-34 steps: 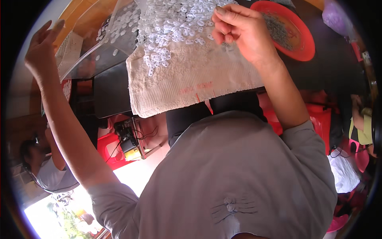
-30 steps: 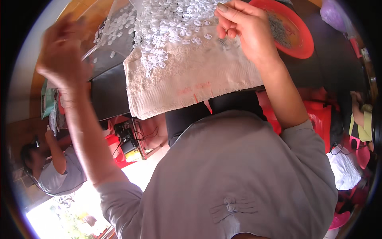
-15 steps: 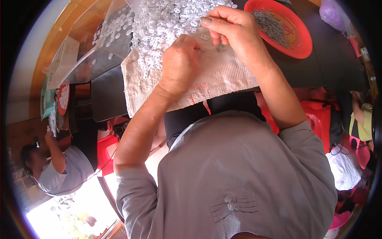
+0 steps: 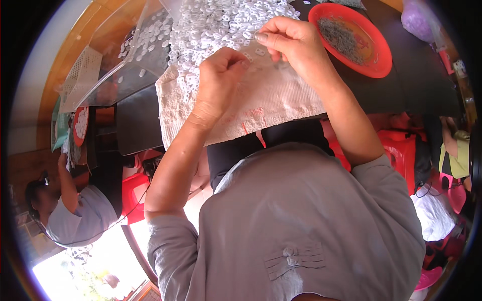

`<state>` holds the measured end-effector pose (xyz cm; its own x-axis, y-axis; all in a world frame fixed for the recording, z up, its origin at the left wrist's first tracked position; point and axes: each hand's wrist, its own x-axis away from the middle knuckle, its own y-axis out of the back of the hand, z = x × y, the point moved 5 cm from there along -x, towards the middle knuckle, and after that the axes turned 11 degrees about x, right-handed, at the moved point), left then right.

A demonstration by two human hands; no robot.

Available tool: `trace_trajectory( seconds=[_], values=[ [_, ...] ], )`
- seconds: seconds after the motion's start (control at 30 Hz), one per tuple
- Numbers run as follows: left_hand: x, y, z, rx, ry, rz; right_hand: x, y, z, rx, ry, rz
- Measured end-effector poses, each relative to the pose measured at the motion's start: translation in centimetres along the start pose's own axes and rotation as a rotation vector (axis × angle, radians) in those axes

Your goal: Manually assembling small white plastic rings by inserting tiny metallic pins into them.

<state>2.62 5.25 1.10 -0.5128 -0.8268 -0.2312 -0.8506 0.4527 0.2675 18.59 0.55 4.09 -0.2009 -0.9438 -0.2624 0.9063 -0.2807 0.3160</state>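
My left hand (image 4: 219, 80) is closed above a cream towel (image 4: 281, 98), thumb pressed toward the curled fingers; whatever it may hold is hidden. To its right, my right hand (image 4: 296, 44) pinches thumb and forefinger together, and anything between the tips is too small to make out. Beyond both hands spreads a heap of small white oval plastic pieces (image 4: 211, 31), each with two holes. One loose white piece (image 4: 259, 51) lies on the towel between the hands. Beside my right hand stands a red oval dish (image 4: 380, 59) with thin grey metal pins (image 4: 341, 40) in it.
A clear plastic bin (image 4: 103, 80) with more white pieces leans at the far left. The dark table (image 4: 416, 83) extends right, with a purple bag (image 4: 417, 20) at its far side. Another person (image 4: 83, 215) sits at the left. A red stool (image 4: 399, 150) stands at the right.
My left hand has drawn slightly left and toward me, and its thumb now shows. The right hand keeps its pinch in nearly the same place. The whole view has shifted a little.
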Motion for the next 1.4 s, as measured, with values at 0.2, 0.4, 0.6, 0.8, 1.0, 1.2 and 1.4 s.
trace_trajectory(
  seconds=[0.2,0.4,0.6,0.8,1.0,1.2,1.4],
  values=[
    [1.0,0.8,-0.6,0.450,0.302,-0.011,0.4,-1.3,0.2,0.122,0.270,0.156],
    [1.8,0.6,-0.3,0.705,0.387,0.023,0.7,-1.9,1.7,0.216,0.487,0.176],
    [3.3,0.2,-1.5,0.803,0.493,-0.096,1.3,-1.6,2.5,0.250,0.553,0.218],
    [9.6,-1.7,-12.8,1.007,0.573,0.309,-0.3,0.6,0.1,-0.093,0.082,0.033],
    [11.5,-4.6,-18.7,1.098,0.377,0.866,0.4,-1.5,0.3,-0.089,0.100,0.093],
    [13.0,-8.7,-20.1,1.334,0.406,1.100,-0.2,-0.3,-0.1,-0.016,0.038,0.041],
    [10.2,-7.0,-20.9,1.116,0.656,1.291,0.5,-0.5,0.9,-0.131,0.070,0.040]
  ],
)
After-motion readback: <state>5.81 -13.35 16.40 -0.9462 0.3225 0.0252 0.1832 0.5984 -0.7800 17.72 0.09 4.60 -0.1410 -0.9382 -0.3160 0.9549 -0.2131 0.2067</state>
